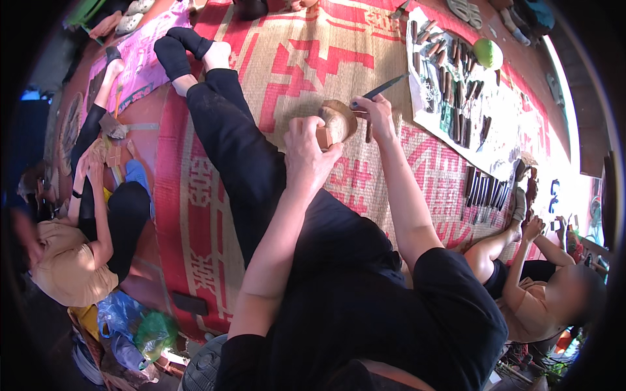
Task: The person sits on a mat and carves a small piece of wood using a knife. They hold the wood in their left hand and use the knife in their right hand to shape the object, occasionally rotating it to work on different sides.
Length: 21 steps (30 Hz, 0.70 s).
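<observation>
My left hand is closed round a small orange-brown block. Against its fingers is a pale, rounded piece with a brown rim; I cannot make out its kind. To the right, my right hand grips a knife. Its dark blade points away to the upper right, and the fingers partly hide the rest. Both hands are close together above the red and straw-coloured mat, beyond my outstretched legs.
Many brown-handled knives lie on a white sheet at the right, beside a green ball. Nearer lies a row of dark-handled tools. One person sits at left, another at right. Plastic bags lie lower left.
</observation>
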Motion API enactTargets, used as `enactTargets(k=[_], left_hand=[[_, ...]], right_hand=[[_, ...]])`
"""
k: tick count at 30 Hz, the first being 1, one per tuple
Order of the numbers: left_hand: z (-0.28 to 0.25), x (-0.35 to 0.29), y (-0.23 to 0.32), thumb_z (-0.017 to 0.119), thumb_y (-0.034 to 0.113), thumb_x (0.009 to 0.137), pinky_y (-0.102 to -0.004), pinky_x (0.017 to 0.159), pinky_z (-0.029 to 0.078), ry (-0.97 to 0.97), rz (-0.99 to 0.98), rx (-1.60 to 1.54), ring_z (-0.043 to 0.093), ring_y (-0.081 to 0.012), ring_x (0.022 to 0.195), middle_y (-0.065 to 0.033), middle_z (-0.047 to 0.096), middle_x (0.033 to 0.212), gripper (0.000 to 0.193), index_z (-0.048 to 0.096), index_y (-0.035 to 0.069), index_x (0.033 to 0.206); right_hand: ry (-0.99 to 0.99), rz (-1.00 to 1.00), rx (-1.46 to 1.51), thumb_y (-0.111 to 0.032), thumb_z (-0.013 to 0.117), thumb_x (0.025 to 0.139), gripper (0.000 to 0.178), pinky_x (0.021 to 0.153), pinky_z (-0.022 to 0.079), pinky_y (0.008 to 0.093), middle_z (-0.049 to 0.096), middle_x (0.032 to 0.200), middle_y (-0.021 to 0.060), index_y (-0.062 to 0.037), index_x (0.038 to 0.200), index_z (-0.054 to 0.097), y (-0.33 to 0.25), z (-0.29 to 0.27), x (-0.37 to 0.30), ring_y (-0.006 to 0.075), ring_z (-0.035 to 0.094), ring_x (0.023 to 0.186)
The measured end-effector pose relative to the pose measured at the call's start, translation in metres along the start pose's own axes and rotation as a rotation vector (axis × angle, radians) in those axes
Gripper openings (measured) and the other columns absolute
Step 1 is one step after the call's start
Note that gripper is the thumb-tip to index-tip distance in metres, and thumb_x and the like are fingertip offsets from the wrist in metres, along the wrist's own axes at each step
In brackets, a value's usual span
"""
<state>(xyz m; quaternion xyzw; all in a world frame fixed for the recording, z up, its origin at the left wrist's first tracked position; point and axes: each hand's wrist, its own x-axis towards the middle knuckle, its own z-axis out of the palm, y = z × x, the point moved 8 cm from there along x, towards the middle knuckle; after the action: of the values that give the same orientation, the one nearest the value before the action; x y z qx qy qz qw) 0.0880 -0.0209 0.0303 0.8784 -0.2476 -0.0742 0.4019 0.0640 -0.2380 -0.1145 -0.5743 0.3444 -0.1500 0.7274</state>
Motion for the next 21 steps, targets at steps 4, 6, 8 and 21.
enactTargets(k=[4,6,8,21], left_hand=[[-0.001,0.001,0.004,0.074,0.016,0.069,-0.0453,0.084,0.045,0.018,0.038,0.001,0.051,-0.0358,0.099,-0.0145,0.048,0.105,0.046,0.050,0.008,0.107],[0.000,0.000,0.006,0.074,0.014,0.068,-0.0449,0.082,0.045,0.036,0.057,0.008,0.052,-0.0351,0.096,-0.0145,0.050,0.102,0.045,0.050,0.007,0.105],[-0.002,0.000,0.001,0.075,0.012,0.067,-0.0437,0.078,0.045,0.104,0.144,-0.003,0.053,-0.0339,0.090,-0.0142,0.051,0.094,0.041,0.052,0.006,0.100],[-0.004,-0.005,-0.011,0.075,0.013,0.068,-0.0472,0.082,0.048,0.079,-0.088,-0.092,0.047,-0.0362,0.103,-0.0128,0.044,0.107,0.047,0.046,0.009,0.105]], right_hand=[[0.000,-0.018,-0.035,-0.008,0.066,0.080,0.013,0.059,0.052,0.0296,0.066,0.079,0.0113,-0.0003,0.089,0.059,0.003,0.003,-0.003,0.0200,0.063,0.061],[0.054,-0.022,0.064,-0.007,0.066,0.080,0.013,0.058,0.052,0.0304,0.066,0.079,0.0116,0.0004,0.089,0.059,0.006,-0.012,0.007,0.0205,0.063,0.061],[0.118,0.044,0.069,-0.004,0.063,0.081,0.011,0.059,0.054,0.0331,0.065,0.079,0.0125,0.0015,0.089,0.059,0.016,-0.021,0.017,0.0219,0.064,0.062],[-0.060,-0.010,0.053,-0.008,0.062,0.086,0.009,0.062,0.052,0.0258,0.064,0.081,0.0055,-0.0044,0.093,0.058,0.019,-0.009,0.022,0.0134,0.061,0.067]])
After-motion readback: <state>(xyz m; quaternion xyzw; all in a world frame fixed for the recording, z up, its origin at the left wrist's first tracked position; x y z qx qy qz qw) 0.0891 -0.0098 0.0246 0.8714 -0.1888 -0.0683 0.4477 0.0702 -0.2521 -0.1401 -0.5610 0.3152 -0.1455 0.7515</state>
